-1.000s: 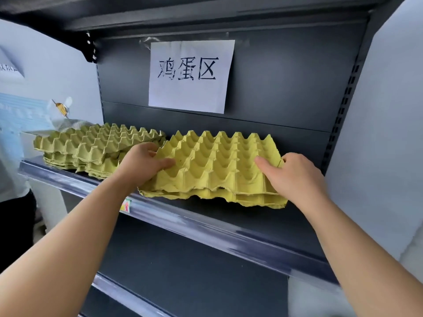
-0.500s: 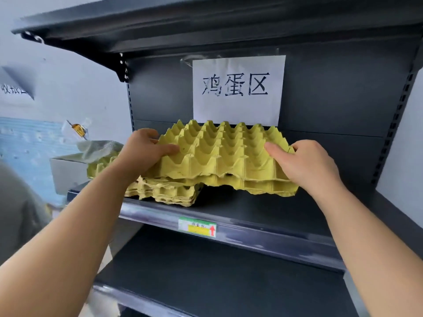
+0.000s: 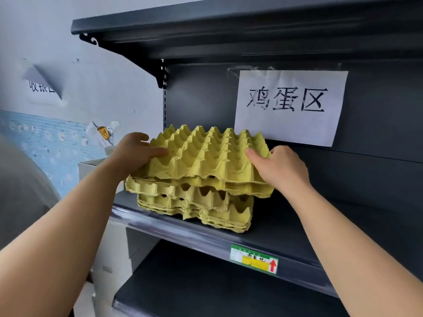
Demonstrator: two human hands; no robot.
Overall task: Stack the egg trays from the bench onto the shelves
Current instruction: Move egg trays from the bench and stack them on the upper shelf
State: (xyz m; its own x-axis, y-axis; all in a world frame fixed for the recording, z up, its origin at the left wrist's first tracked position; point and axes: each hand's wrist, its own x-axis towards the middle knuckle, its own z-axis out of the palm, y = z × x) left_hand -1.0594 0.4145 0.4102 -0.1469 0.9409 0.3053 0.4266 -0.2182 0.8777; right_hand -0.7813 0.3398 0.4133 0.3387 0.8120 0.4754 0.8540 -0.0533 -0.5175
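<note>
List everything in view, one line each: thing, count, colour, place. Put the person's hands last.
held egg trays: two or so nested, yellow-green, over the stack, overhanging its right side
stacked egg trays: several, count unclear, yellow-green, left part of the middle shelf
middle shelf: one, dark grey, under the stack
other shelves: two, dark grey, one above, one below
paper sign: one, white with black characters, on the back panel
price label: one, green and yellow with red arrow, middle shelf's front edge
box: one, white, left of the shelving
left hand: grips the held trays' left edge
right hand: grips their right edge
</note>
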